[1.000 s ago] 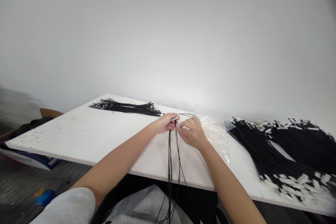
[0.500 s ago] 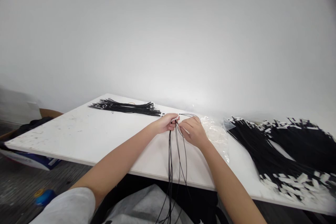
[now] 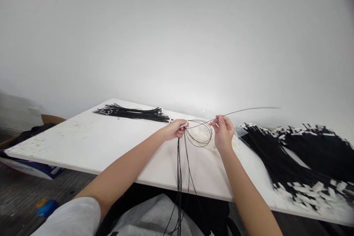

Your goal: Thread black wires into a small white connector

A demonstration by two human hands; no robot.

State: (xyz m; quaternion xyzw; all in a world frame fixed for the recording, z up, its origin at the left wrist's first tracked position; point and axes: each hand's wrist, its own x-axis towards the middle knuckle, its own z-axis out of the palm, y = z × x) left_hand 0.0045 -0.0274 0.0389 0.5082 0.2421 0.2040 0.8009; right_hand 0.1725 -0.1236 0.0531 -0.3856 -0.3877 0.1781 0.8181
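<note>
Head view: clock face centred on the left hand (image 3: 178, 128), twelve towards the wall (image 3: 177, 44).
Left fingers: closed around the gathered black wires (image 3: 179, 169), with a small white piece (image 3: 184, 125) at the fingertips; its exact form is too small to tell.
Right hand (image 3: 221, 123): at three o'clock, thumb and forefinger pinched on a single strand (image 3: 249, 109), the other fingers loosely curled.
Wires' place: held above the white table (image 3: 124, 155), tails dropping at six o'clock past its near edge towards the lap.
Risk: the open loops (image 3: 211, 138) between the hands could snag or pull into a knot if the strand were tugged hard; a slackening left grip might let the wires slide out of order; the dangling tails could tangle.
Wires' look: thin, black, springy-seeming; round loops at three o'clock, loose tails spreading lower down, and the strand's far end arching out beyond the right hand.
Nearby: a dark bundle (image 3: 132, 113) between nine and ten; a clear plastic bag (image 3: 237, 143) and a white-tipped pile (image 3: 276, 158) between three and four.
</note>
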